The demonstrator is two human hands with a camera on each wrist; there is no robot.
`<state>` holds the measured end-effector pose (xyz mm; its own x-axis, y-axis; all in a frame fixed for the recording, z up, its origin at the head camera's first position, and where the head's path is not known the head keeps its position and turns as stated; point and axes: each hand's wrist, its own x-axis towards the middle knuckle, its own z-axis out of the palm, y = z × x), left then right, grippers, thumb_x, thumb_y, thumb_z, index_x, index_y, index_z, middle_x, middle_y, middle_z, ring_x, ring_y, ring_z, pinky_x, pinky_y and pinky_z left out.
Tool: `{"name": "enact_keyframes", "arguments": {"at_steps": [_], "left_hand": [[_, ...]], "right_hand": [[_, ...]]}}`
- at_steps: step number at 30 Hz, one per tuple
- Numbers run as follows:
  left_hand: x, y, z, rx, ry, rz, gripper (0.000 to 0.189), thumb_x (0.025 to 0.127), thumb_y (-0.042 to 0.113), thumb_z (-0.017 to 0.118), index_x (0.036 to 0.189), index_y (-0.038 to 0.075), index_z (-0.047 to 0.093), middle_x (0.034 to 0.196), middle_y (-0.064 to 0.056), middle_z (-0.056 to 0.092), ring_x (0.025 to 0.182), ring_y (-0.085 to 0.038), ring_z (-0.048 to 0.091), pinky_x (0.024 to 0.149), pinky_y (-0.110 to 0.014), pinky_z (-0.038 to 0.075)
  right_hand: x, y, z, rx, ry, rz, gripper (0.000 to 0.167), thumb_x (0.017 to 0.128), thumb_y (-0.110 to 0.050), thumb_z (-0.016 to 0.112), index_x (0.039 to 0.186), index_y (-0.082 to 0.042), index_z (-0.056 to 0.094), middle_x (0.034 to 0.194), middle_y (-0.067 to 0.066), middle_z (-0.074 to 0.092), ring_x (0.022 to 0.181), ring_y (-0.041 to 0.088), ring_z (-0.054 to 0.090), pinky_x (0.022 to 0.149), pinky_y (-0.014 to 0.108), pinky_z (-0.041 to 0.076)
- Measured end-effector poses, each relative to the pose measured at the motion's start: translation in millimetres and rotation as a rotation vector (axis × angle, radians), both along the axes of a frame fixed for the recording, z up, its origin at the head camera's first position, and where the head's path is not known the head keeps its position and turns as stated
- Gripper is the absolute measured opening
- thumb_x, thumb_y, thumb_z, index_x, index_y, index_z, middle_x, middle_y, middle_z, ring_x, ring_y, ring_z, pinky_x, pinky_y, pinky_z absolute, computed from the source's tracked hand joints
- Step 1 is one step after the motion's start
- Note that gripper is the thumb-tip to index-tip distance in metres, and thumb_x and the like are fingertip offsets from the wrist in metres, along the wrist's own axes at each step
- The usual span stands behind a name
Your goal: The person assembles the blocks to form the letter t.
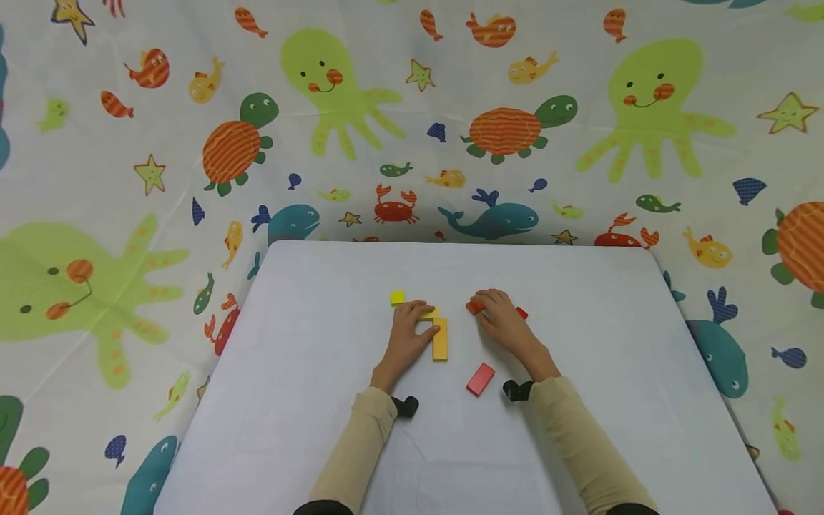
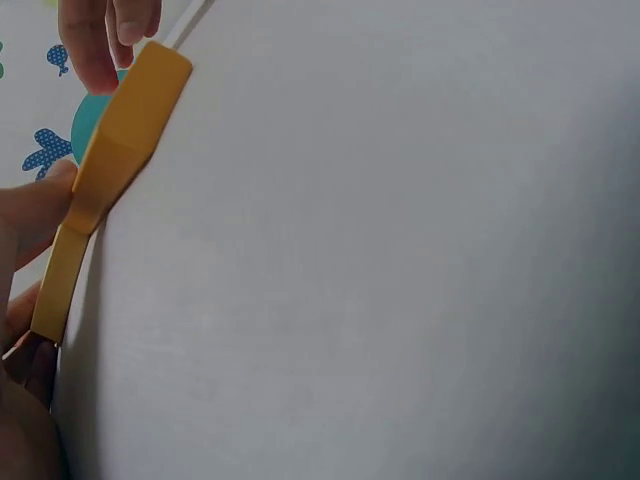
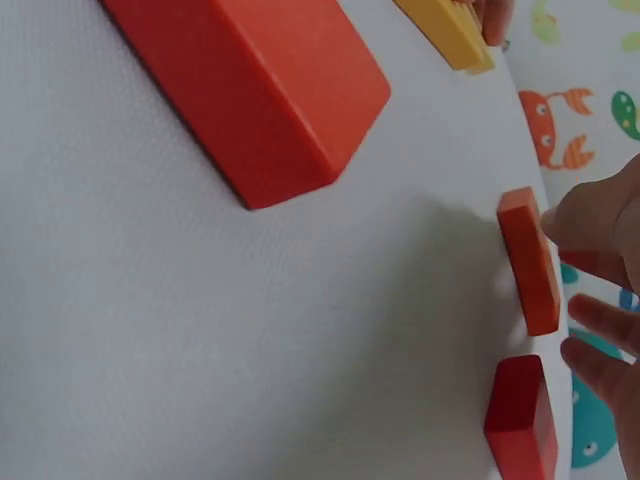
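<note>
My left hand (image 1: 408, 332) is over two yellow blocks. Its fingers lie along the crosswise yellow block (image 1: 428, 313), partly hidden under them, and its thumb reaches the top end of the lengthwise yellow block (image 1: 440, 341). In the left wrist view the yellow blocks (image 2: 140, 105) meet end to end, with thumb and fingertips along their far side. To the right, my right hand (image 1: 505, 322) pinches an orange block (image 1: 474, 307) between thumb and forefinger. The other fingers spread past that orange block (image 3: 530, 262) in the right wrist view.
A small bright yellow block (image 1: 397, 297) sits beyond the left hand. One red block (image 1: 522, 312) shows beside the right hand's knuckles; another red block (image 1: 480, 379) lies nearer, between the forearms. The white table (image 1: 290, 429) ends at a printed sea-animal cloth (image 1: 425, 164).
</note>
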<state>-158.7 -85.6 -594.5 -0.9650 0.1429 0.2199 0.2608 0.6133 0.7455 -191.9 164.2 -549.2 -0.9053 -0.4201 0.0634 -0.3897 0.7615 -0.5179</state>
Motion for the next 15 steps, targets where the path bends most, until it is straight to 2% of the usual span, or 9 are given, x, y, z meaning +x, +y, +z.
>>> {"name": "enact_keyframes", "arguments": {"at_steps": [4,10,15], "left_hand": [[2.9,-0.6,-2.4,0.000,0.019,0.000,0.041,0.093,0.021,0.080,0.130,0.009,0.068,0.141,-0.014,0.059,0.133,-0.034,0.048,0.114,-0.052,0.042],[3.0,-0.5,-3.5,0.014,0.026,-0.009,0.041,0.093,0.020,0.079,0.131,0.008,0.069,0.142,-0.015,0.058,0.134,-0.034,0.048,0.115,-0.052,0.041],[0.9,-0.3,-2.5,0.014,0.024,-0.005,0.041,0.094,0.020,0.079,0.132,0.008,0.068,0.142,-0.014,0.058,0.135,-0.033,0.047,0.116,-0.052,0.041]], "right_hand": [[-2.5,-1.6,-7.0,0.008,0.013,-0.004,0.035,0.101,-0.004,0.063,0.135,-0.003,0.065,0.144,0.018,0.060,0.141,0.040,0.048,0.119,0.055,0.043],[-4.7,-3.3,-8.0,0.004,0.008,-0.039,0.032,0.099,-0.001,0.063,0.131,-0.004,0.068,0.140,0.016,0.062,0.138,0.039,0.048,0.117,0.053,0.045],[-7.9,-6.2,-6.9,0.005,-0.010,-0.051,0.032,0.101,-0.007,0.065,0.132,-0.009,0.069,0.140,0.014,0.063,0.137,0.036,0.047,0.115,0.051,0.047]]}}
